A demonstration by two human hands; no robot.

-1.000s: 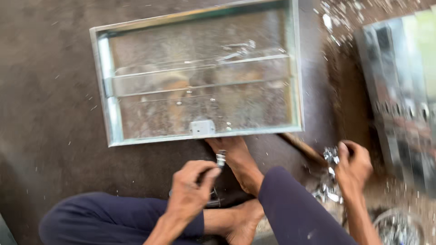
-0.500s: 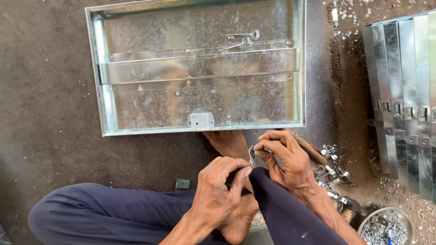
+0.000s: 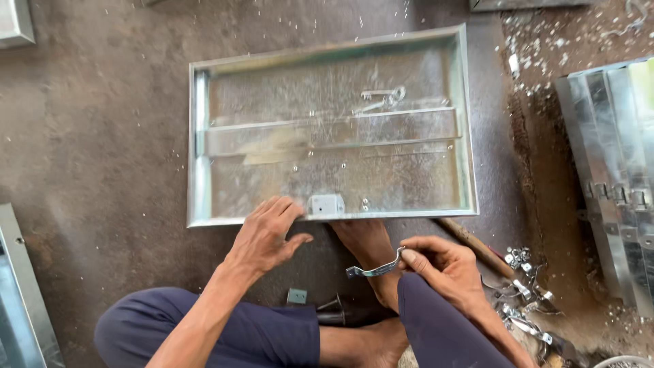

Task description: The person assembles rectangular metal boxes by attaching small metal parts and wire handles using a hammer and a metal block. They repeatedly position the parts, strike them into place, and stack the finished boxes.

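Tray [image 3: 204, 225] lies flat on the floor, left hand [image 3: 266, 235] spread loose on its near rim. Right hand [image 3: 439, 266] pinches a curved handle [image 3: 373, 270] by one end. Best steady the rim firmly and bring the handle in level.

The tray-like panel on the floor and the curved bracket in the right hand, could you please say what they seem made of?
Panel: likely galvanised sheet steel, judging by its dull silver, mottled sheen and folded rims. Curved bracket: apparently bright plated metal strip, thin and shiny, pinched in the right hand.
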